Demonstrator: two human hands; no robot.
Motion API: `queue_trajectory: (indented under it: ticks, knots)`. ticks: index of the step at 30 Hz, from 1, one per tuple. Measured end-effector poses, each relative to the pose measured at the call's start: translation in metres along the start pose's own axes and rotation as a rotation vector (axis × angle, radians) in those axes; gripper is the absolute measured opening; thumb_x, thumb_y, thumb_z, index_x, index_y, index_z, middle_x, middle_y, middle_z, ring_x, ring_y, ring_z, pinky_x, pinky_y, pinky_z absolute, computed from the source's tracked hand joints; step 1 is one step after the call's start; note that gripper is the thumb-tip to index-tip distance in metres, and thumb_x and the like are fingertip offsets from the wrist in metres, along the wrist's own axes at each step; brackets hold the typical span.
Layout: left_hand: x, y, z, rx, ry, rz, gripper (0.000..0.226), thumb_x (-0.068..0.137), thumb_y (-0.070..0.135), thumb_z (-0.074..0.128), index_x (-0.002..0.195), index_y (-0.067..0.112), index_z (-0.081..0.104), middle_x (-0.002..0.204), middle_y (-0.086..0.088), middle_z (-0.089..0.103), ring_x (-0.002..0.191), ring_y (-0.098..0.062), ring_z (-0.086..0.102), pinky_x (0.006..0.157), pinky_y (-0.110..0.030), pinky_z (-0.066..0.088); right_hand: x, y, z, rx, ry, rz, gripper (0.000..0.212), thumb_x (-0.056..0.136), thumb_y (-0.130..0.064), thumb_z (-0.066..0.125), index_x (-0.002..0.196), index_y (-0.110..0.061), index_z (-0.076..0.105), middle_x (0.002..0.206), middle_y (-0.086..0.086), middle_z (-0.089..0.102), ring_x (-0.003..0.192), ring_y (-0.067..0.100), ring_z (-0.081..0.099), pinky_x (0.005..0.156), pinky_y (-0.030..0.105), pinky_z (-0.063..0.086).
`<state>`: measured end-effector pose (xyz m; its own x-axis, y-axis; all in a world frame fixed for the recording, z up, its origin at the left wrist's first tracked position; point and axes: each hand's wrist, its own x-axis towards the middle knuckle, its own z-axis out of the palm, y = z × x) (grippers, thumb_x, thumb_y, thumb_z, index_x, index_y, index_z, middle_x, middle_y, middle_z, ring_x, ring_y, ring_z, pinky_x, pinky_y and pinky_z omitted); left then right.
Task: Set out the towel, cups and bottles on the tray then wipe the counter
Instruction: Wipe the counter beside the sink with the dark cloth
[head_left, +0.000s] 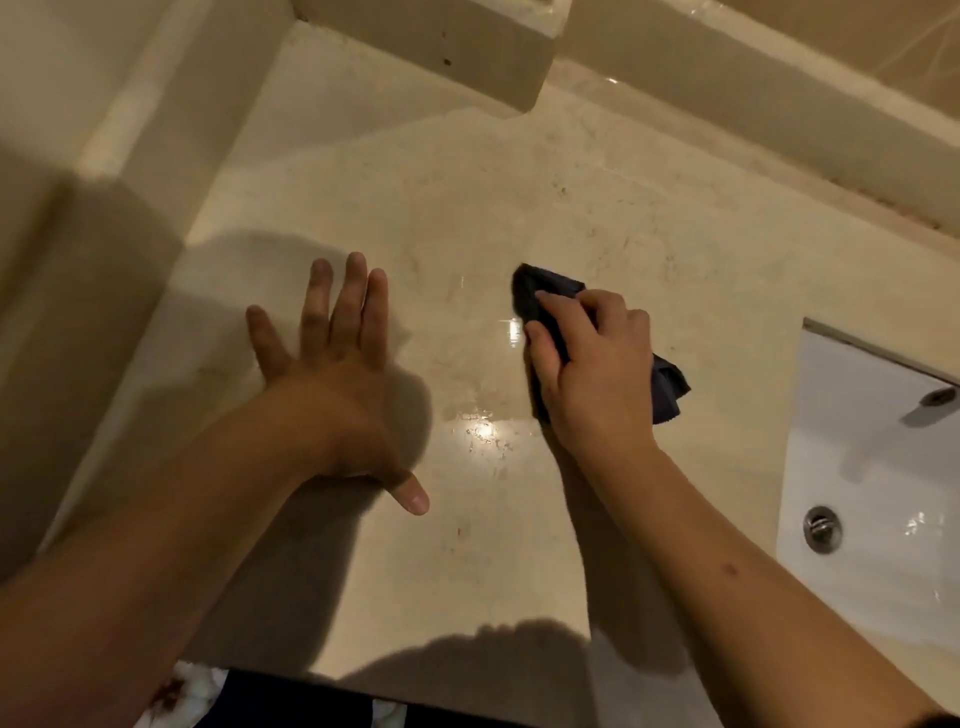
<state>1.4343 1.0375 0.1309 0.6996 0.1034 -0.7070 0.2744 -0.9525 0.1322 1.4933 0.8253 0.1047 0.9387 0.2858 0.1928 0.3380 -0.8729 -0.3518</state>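
My right hand (597, 374) grips a dark cloth (545, 296) and presses it flat against the beige marble counter (649, 234) near its middle. The cloth sticks out past my fingers at the far end and behind my palm at the right. To the left, my left hand (332, 364) is spread open, palm down, low over the counter or resting on it. No tray, cups, bottles or towel are in view.
A white sink (872, 519) with a metal drain (822, 528) is set into the counter at the right. A beige ledge (441, 47) juts out at the back. Walls enclose the counter at the left and back. A wet, glossy patch (483, 431) lies between my hands.
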Motion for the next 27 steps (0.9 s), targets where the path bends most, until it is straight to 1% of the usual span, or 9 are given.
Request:
queue_trajectory:
  ticks: [5,9,13,17,19,21,23,25,27]
  knots:
    - [-0.003,-0.004,0.001,-0.009,0.018,0.058,0.192,0.002,0.089,0.070,0.127,0.020,-0.058,0.132,0.002,-0.067,0.125,-0.026,-0.060,0.104,-0.071,-0.023,0.006,0.096,-0.055,-0.089,-0.024,0.411,0.032,0.102,-0.027,0.052,0.127,-0.009,0.060,0.121,0.024,0.051,0.103,0.043,0.052,0.089,0.043,0.043]
    - [-0.006,-0.007,0.000,0.011,0.053,0.082,0.193,-0.001,0.094,0.063,0.133,0.017,-0.053,0.139,-0.002,-0.063,0.131,-0.028,-0.054,0.106,-0.072,-0.018,0.029,0.091,-0.082,-0.020,0.081,0.648,0.039,0.105,-0.033,0.041,0.127,-0.007,0.059,0.127,0.019,0.053,0.103,0.036,0.060,0.094,0.043,0.050]
    - [-0.020,-0.001,0.017,0.062,0.133,0.042,0.175,0.028,0.098,0.061,0.114,0.009,-0.064,0.146,-0.010,-0.052,0.140,-0.038,-0.040,0.111,-0.071,-0.002,0.010,-0.012,-0.063,0.236,0.166,0.412,0.029,0.104,-0.026,0.045,0.118,-0.010,0.064,0.103,-0.003,0.055,0.087,-0.005,0.050,0.080,0.003,0.036]
    - [-0.044,0.010,0.045,0.053,0.129,0.028,0.160,0.039,0.097,0.042,0.127,0.005,-0.055,0.149,-0.012,-0.044,0.143,-0.042,-0.028,0.110,-0.070,0.009,-0.042,-0.097,-0.020,0.324,-0.053,0.109,0.025,0.102,-0.016,0.053,0.121,-0.009,0.067,0.100,0.004,0.059,0.094,0.012,0.048,0.084,0.024,0.037]
    - [-0.039,0.011,0.057,0.026,0.237,-0.024,0.122,0.082,0.071,0.039,0.137,0.003,-0.046,0.155,-0.017,-0.036,0.148,-0.040,-0.020,0.113,-0.066,0.018,-0.061,-0.110,-0.004,0.311,-0.177,0.046,0.030,0.100,-0.016,0.058,0.128,-0.007,0.065,0.105,0.012,0.062,0.098,0.021,0.051,0.085,0.034,0.043]
    - [-0.036,0.010,0.062,0.047,0.284,-0.060,0.093,0.098,0.056,0.026,0.146,0.005,-0.035,0.159,-0.016,-0.033,0.149,-0.038,-0.019,0.116,-0.065,0.014,-0.067,-0.105,0.003,0.292,-0.235,-0.005,0.035,0.099,-0.015,0.061,0.131,-0.003,0.063,0.107,0.017,0.062,0.099,0.028,0.054,0.082,0.041,0.047]
    - [-0.038,0.010,0.066,0.033,0.242,0.001,0.151,0.050,0.103,0.028,0.142,0.006,-0.042,0.154,-0.013,-0.041,0.146,-0.037,-0.031,0.111,-0.068,-0.012,-0.066,-0.089,0.002,0.250,-0.236,-0.080,0.033,0.097,-0.015,0.064,0.127,-0.003,0.065,0.101,0.017,0.061,0.093,0.031,0.056,0.074,0.043,0.050]
    - [-0.043,0.012,0.064,-0.006,0.218,0.021,0.177,0.008,0.109,0.015,0.141,0.007,-0.044,0.153,-0.012,-0.045,0.141,-0.036,-0.040,0.107,-0.067,-0.021,-0.064,-0.065,-0.003,0.212,-0.198,-0.087,0.032,0.096,-0.016,0.065,0.126,-0.004,0.066,0.098,0.014,0.059,0.089,0.029,0.056,0.071,0.040,0.051]
    - [-0.043,0.011,0.070,-0.015,0.242,0.022,0.182,0.003,0.109,0.018,0.143,0.008,-0.042,0.153,-0.012,-0.047,0.140,-0.035,-0.043,0.106,-0.068,-0.021,-0.060,-0.032,-0.011,0.179,-0.145,-0.010,0.033,0.098,-0.019,0.062,0.129,-0.007,0.064,0.103,0.011,0.057,0.092,0.026,0.056,0.077,0.034,0.049]
